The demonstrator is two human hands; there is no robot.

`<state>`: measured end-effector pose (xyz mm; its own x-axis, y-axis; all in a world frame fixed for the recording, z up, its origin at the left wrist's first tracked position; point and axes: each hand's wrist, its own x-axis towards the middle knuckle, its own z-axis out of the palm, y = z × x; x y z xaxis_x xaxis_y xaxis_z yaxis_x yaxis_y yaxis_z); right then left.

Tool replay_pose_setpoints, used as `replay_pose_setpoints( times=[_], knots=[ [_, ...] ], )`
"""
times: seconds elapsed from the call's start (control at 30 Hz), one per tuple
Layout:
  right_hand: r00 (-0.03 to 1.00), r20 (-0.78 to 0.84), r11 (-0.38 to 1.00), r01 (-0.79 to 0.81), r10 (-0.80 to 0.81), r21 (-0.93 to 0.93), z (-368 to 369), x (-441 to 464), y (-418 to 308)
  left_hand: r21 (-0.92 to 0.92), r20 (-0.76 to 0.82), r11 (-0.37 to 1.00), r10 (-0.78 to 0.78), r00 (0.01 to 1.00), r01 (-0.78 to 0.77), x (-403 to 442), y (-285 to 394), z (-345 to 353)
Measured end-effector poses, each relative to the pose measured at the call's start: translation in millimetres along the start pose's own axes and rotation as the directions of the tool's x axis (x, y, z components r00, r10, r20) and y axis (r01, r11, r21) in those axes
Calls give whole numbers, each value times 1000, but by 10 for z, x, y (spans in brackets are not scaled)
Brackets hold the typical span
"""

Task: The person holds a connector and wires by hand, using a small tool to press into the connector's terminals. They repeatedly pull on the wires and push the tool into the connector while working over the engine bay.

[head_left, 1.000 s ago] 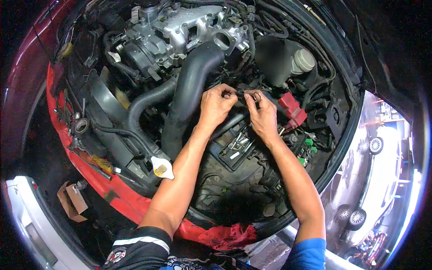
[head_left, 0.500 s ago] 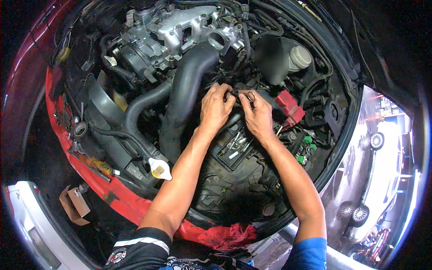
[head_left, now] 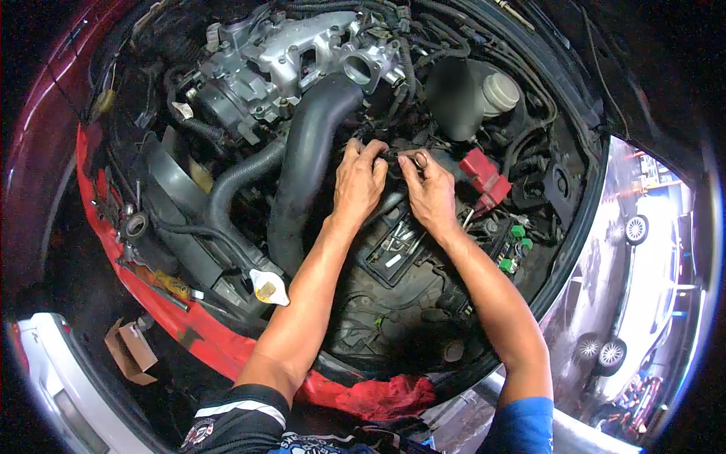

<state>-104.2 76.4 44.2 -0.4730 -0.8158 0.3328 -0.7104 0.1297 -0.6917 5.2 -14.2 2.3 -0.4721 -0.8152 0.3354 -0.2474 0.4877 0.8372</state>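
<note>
At the left, the red edge of the engine bay (head_left: 215,344) curves beneath the white piece with a yellow label (head_left: 270,288), and the thick black hose (head_left: 302,174) runs up from near there toward the silver metal housing (head_left: 302,57). Just right of that hose, the left hand (head_left: 361,181) has changed most: its fingertips have drawn slightly away from those opposite, and it is now back-up with its fingers bent down into the dark gap. Its grip looks looser, though I cannot tell whether the hidden tips hold anything. A small dark piece (head_left: 391,157) lies between the two sets of fingertips, well inside the bay's edges. The black tray (head_left: 378,268), with loose metal bits in it, sits below the hands, its lowest corner toward the person. The right hand (head_left: 431,193) has hardly changed, its thumb and forefinger narrow beside the dark piece; whether they pinch it cannot be told. My judgement is that the right steadies while the left shifts its hold. Farther right is the red cover (head_left: 485,178), apart from the fingers.
</note>
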Motion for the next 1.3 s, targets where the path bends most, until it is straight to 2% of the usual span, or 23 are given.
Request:
replay_pose_setpoints(
  times=[0.1, 0.2, 0.3, 0.37, 0.43, 0.47, 0.53, 0.57, 0.63, 0.73, 0.83, 0.97, 1.07, 1.17, 1.3],
  knots=[
    [979, 40, 975, -203, 200, 85, -32, 14, -56, -80, -52, 996, 40, 998, -44, 38, -62, 18],
    [963, 6, 850, -241, 269, 469, 72, 61, 82, -168, -86, 986, -16, 996, 1, 69, -47, 23],
    [960, 2, 795, -233, 280, 560, 67, 75, 123, -205, -28, 976, -78, 997, 71, 71, 22, -30],
    [967, 0, 850, -224, 255, 476, 60, 71, 132, -212, 9, 971, -114, 993, 113, 79, 89, -71],
    [969, 8, 894, -233, 249, 382, 26, 66, 92, -221, -12, 973, -68, 998, 63, 84, 89, -66],
    [982, 18, 951, -184, 185, 248, 8, 58, 72, -223, -22, 974, -43, 999, 38, 86, 83, -73],
    [996, 67, 998, -62, 64, -33, -44, 50, 38, -223, 11, 971, -80, 997, 80, 94, 95, -94],
    [997, 58, 998, -38, 41, -43, -41, 44, 41, -224, 28, 969, -99, 995, 103, 94, 104, -101],
    [999, 40, 998, 8, -5, -65, -24, 35, 86, -189, 21, 981, -48, 999, 51, 97, 50, -72],
    [998, 54, 994, -28, 33, -105, -9, 33, 137, -119, 10, 993, -9, 1000, 10, 86, -14, -17],
    [981, 101, 986, -163, 166, -37, -3, 30, 138, -64, -14, 998, 7, 1000, -8, 75, -2, 8],
    [992, 58, 994, -110, 111, -22, 24, 2, 142, 100, -53, 986, 139, 989, -133, 47, 56, -39],
    [988, 69, 990, -142, 141, 12, 40, -1, 138, 110, -47, 989, 106, 993, -101, 17, 44, -19],
    [985, 84, 988, -152, 153, -17, 43, -1, 137, 36, -18, 999, -10, 1000, 11, 27, 11, 11],
    [994, 73, 995, -83, 87, -53, 34, -20, 177, 166, -14, 976, 143, 990, -138, -2, -4, 5]
  ],
)
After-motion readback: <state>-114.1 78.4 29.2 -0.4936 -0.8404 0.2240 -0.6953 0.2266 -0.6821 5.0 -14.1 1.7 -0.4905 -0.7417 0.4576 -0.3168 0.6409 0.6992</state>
